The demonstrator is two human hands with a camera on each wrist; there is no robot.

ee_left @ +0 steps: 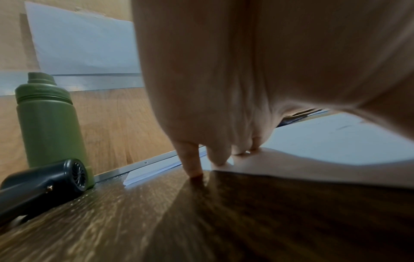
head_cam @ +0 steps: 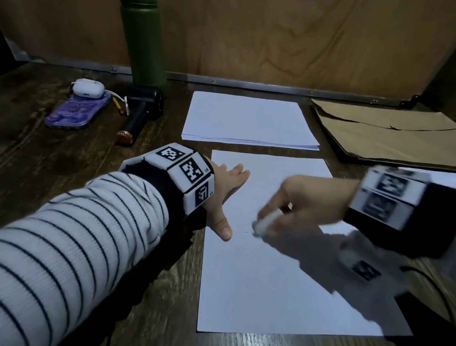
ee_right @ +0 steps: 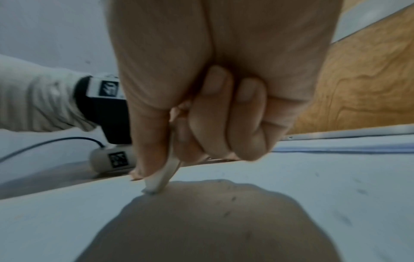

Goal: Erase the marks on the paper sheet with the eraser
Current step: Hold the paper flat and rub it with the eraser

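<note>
A white paper sheet (head_cam: 265, 277) lies on the dark wooden table, with a faint short mark (head_cam: 246, 232) near its left side. My left hand (head_cam: 223, 193) lies flat with straight fingers on the sheet's upper left corner (ee_left: 291, 166), thumb stretched toward me. My right hand (head_cam: 297, 207) is blurred and grips a white eraser (head_cam: 264, 221) between thumb and curled fingers. The eraser (ee_right: 161, 179) touches the sheet (ee_right: 67, 212) with its lower tip. A few small dark specks (ee_right: 230, 200) dot the paper near it.
A stack of white paper (head_cam: 246, 121) lies behind the sheet, a brown envelope (head_cam: 394, 135) to the right. At the back left stand a green bottle (head_cam: 142, 36), a black handheld fan (head_cam: 141, 111), a purple phone (head_cam: 75, 112) and a white earbud case (head_cam: 87, 88).
</note>
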